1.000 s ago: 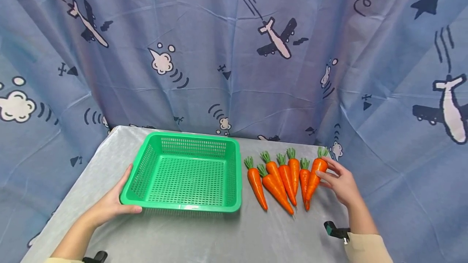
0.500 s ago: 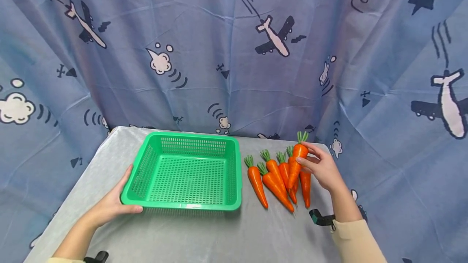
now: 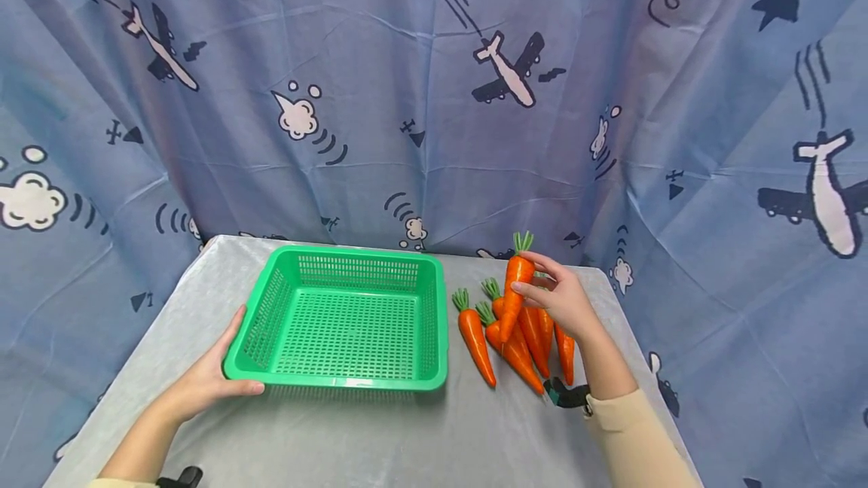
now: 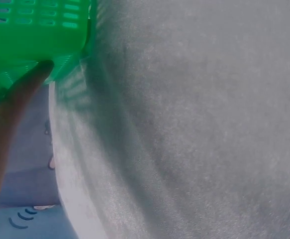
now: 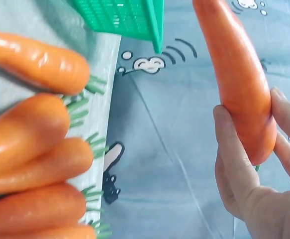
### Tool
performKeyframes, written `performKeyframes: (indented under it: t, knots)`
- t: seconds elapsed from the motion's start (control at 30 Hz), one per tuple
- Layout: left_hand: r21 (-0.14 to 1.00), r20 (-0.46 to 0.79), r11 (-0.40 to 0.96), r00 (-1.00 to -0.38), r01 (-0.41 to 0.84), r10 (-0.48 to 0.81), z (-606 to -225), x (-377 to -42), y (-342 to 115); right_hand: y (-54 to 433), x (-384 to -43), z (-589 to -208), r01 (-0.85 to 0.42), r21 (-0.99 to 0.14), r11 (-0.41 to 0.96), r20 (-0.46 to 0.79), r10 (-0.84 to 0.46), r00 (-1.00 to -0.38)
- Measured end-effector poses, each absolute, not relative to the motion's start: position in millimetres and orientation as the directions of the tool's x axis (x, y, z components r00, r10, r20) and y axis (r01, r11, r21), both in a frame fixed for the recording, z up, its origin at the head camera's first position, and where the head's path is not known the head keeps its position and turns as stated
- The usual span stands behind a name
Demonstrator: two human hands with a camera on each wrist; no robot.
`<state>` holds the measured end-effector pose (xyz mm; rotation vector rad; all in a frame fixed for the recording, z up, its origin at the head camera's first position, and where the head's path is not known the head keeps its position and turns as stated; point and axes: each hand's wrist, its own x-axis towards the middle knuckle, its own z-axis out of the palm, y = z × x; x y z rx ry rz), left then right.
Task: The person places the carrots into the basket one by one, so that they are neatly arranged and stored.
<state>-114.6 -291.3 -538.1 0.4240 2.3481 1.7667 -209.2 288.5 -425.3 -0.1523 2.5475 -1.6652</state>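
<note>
In the head view my right hand [image 3: 557, 294] pinches an orange carrot [image 3: 518, 285] near its green top, raised over the other carrots with its tip pointing down. The right wrist view shows thumb and fingers on both sides of this carrot [image 5: 241, 84]. Several more carrots [image 3: 477, 345] lie side by side on the table, partly covered by the held one. My left hand [image 3: 206, 382] grips the near left corner of a green plastic basket [image 3: 339, 382], thumb along the front rim and fingers at the left side. Nothing lies inside the basket.
A grey-white cloth covers the table [image 3: 380, 443]. Behind and beside it hangs a blue curtain [image 3: 366, 96] printed with planes and clouds. The loose carrots lie between the basket and my right arm.
My right hand has lifted the rightmost carrot and carried it left over the others, toward the basket. The left hand and basket have stayed in place.
</note>
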Motion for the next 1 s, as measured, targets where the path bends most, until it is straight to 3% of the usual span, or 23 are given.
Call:
performKeyframes:
  t: [1.0]
  knots:
    - [0.963, 0.057, 0.23, -0.944, 0.138, 0.325, -539, -114, -289, 177, -240, -422, -0.053, -0.978, 0.201, -0.004, -0.271, -0.962]
